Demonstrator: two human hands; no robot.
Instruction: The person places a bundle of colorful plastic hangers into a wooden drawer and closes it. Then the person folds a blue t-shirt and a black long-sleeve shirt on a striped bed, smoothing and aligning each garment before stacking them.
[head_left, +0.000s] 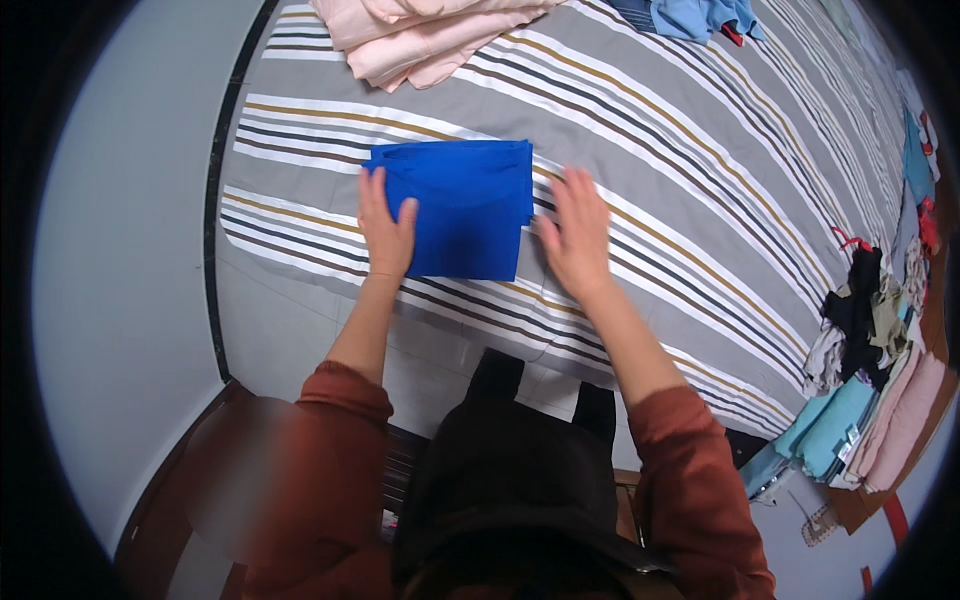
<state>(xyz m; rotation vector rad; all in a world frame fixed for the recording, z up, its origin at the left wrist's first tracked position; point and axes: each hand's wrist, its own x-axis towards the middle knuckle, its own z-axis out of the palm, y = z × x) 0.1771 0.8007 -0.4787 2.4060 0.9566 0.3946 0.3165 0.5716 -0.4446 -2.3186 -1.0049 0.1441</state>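
Observation:
Before me a folded blue cloth (465, 202), perhaps a garment, lies flat on the striped bedspread (660, 217). Its far edge shows stacked layers that do not quite line up, and a layer juts out at the right. My left hand (387, 225) rests along the cloth's left edge, fingers reaching to its far left corner and thumb on its top. To the right of the cloth, my right hand (577, 232) is over the bedspread, slightly blurred, fingers apart and holding nothing. A small gap separates it from the cloth.
A pile of pale pink fabric (427, 45) sits at the far side. Blue clothing (697, 19) lies beyond, to its right. Folded teal textiles (836, 427) and a heap of dark clothes (859, 315) stand at the right. A white wall (150, 187) rises on the left.

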